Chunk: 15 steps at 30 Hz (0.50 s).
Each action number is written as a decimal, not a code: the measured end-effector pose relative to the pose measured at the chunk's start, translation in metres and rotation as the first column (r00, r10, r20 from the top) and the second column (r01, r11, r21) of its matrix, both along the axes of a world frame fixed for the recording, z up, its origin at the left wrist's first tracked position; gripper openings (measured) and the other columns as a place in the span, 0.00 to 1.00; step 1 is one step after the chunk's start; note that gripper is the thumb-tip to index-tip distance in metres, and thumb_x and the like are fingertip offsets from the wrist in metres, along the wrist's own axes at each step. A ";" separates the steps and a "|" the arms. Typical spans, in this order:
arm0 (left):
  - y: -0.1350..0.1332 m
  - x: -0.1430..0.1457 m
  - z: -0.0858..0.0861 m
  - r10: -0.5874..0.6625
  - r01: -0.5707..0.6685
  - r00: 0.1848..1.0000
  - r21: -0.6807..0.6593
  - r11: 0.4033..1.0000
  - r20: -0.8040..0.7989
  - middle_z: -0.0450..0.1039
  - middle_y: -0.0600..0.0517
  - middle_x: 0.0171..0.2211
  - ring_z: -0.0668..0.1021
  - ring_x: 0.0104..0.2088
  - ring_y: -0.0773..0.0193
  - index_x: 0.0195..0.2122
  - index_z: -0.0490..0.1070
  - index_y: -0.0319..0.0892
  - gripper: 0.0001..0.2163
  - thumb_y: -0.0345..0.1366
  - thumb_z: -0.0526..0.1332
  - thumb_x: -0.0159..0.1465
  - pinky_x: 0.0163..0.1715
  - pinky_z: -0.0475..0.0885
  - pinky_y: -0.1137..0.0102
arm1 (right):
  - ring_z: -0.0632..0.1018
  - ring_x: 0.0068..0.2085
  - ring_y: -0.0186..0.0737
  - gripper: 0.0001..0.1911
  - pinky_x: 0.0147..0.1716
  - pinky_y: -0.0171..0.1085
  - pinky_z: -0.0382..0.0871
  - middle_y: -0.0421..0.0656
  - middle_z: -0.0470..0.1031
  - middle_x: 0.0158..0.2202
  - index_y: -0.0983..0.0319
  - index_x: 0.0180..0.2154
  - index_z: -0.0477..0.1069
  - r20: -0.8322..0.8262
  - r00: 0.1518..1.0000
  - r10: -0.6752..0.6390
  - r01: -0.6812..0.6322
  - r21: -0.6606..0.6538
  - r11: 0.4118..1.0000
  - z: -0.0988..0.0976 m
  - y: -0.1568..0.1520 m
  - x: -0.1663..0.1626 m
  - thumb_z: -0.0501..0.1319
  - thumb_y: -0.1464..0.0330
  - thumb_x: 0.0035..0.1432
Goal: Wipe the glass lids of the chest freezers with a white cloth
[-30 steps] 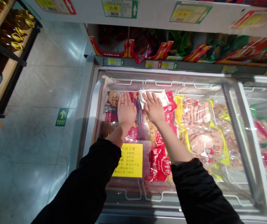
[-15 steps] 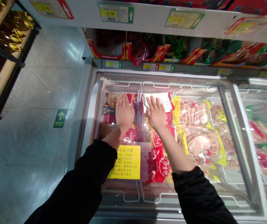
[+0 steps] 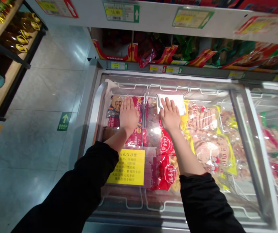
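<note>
My left hand (image 3: 129,115) lies flat, fingers stretched out, on the clear lid (image 3: 126,192) of a chest freezer, above dark red food packets (image 3: 136,137). A ring shows on one finger. With fingers spread, my right hand (image 3: 170,116) presses a folded white cloth (image 3: 180,101) against the same lid. The cloth reaches out beyond the fingertips on both sides; the part under the palm is hidden. Beneath the lid, red packets (image 3: 168,173) and yellow-edged meat packs (image 3: 201,119) lie in wire baskets. A yellow printed notice (image 3: 129,166) sits below my left hand.
Behind the freezer runs a shelf edge with price tags (image 3: 121,12), and under it red-edged boxes of packets (image 3: 114,53). Grey floor tiles (image 3: 39,139) with a green exit sign (image 3: 64,121) lie to the left, beside a wooden bottle rack (image 3: 10,72).
My right hand has slid the white cloth to the right over the lid, uncovering the packets at its left. The left hand stays nearly in place. The view has shifted slightly.
</note>
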<state>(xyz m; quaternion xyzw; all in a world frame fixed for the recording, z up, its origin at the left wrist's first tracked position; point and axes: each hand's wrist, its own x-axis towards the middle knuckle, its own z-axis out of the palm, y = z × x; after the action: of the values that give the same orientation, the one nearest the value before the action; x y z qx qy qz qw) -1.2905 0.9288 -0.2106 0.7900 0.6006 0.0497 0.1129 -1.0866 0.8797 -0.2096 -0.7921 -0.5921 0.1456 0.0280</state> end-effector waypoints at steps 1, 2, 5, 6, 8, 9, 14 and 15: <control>0.000 0.000 0.000 0.004 -0.005 1.000 0.001 1.000 0.005 0.54 0.36 0.78 0.58 0.78 0.50 0.77 0.52 0.26 0.31 0.32 0.48 0.73 0.77 0.56 0.53 | 0.52 0.80 0.51 0.34 0.77 0.59 0.52 0.40 0.49 0.81 0.56 0.78 0.52 0.019 1.000 -0.001 0.001 -0.001 1.000 -0.001 -0.008 -0.007 0.42 0.63 0.75; -0.001 0.001 0.000 0.008 -0.008 1.000 0.003 1.000 0.010 0.54 0.37 0.78 0.58 0.78 0.50 0.77 0.52 0.27 0.31 0.32 0.49 0.73 0.77 0.56 0.53 | 0.52 0.80 0.51 0.34 0.77 0.59 0.53 0.39 0.49 0.81 0.55 0.78 0.52 0.037 0.999 0.006 -0.006 -0.001 1.000 -0.002 -0.013 -0.014 0.42 0.63 0.75; -0.002 0.002 0.001 0.012 -0.012 1.000 -0.001 1.000 0.018 0.53 0.37 0.79 0.58 0.79 0.50 0.77 0.51 0.27 0.32 0.32 0.49 0.73 0.77 0.55 0.53 | 0.53 0.80 0.50 0.33 0.76 0.59 0.53 0.38 0.51 0.81 0.55 0.78 0.52 0.061 0.997 0.055 -0.056 0.012 0.998 -0.004 -0.014 -0.030 0.43 0.63 0.75; -0.002 0.002 0.002 0.010 -0.010 1.000 -0.005 1.000 0.018 0.52 0.37 0.79 0.57 0.79 0.50 0.77 0.51 0.26 0.32 0.32 0.49 0.73 0.77 0.55 0.53 | 0.53 0.80 0.50 0.33 0.77 0.58 0.53 0.38 0.51 0.81 0.54 0.78 0.53 0.053 0.995 0.079 -0.080 0.017 0.997 -0.004 -0.009 -0.031 0.43 0.63 0.75; -0.002 0.002 0.004 0.005 -0.005 1.000 -0.015 1.000 0.009 0.52 0.35 0.79 0.57 0.79 0.49 0.77 0.52 0.24 0.31 0.32 0.49 0.73 0.78 0.54 0.54 | 0.54 0.80 0.49 0.33 0.77 0.58 0.52 0.36 0.51 0.81 0.53 0.78 0.53 0.025 0.991 0.133 -0.134 0.019 0.991 -0.003 0.005 -0.026 0.44 0.63 0.75; -0.002 0.002 0.004 0.004 -0.004 1.000 -0.019 1.000 0.001 0.52 0.35 0.79 0.57 0.79 0.49 0.76 0.52 0.23 0.31 0.32 0.49 0.73 0.78 0.54 0.55 | 0.53 0.80 0.48 0.33 0.77 0.57 0.51 0.36 0.51 0.81 0.53 0.78 0.53 0.009 0.988 0.157 -0.157 0.015 0.988 -0.002 0.012 -0.020 0.44 0.63 0.76; -0.001 0.001 0.007 -0.005 0.005 1.000 -0.025 1.000 -0.020 0.51 0.34 0.79 0.58 0.78 0.49 0.76 0.52 0.22 0.31 0.31 0.47 0.74 0.78 0.53 0.55 | 0.52 0.80 0.48 0.34 0.77 0.57 0.50 0.37 0.49 0.81 0.54 0.79 0.50 -0.021 0.995 0.097 -0.097 -0.022 0.995 0.002 0.025 0.009 0.42 0.62 0.76; -0.001 0.001 0.008 -0.008 0.008 1.000 -0.028 1.000 -0.015 0.51 0.34 0.79 0.58 0.78 0.48 0.76 0.52 0.22 0.31 0.31 0.48 0.74 0.78 0.53 0.54 | 0.51 0.80 0.48 0.34 0.77 0.58 0.50 0.38 0.48 0.81 0.55 0.79 0.49 -0.008 0.998 0.064 -0.064 -0.030 0.998 0.001 0.021 0.010 0.41 0.61 0.76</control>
<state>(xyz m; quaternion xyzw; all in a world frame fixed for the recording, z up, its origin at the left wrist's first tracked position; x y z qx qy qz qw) -1.2893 0.9275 -0.2030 0.7911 0.5989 0.0347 0.1195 -1.0765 0.9011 -0.2082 -0.7727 -0.6146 0.1582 0.0132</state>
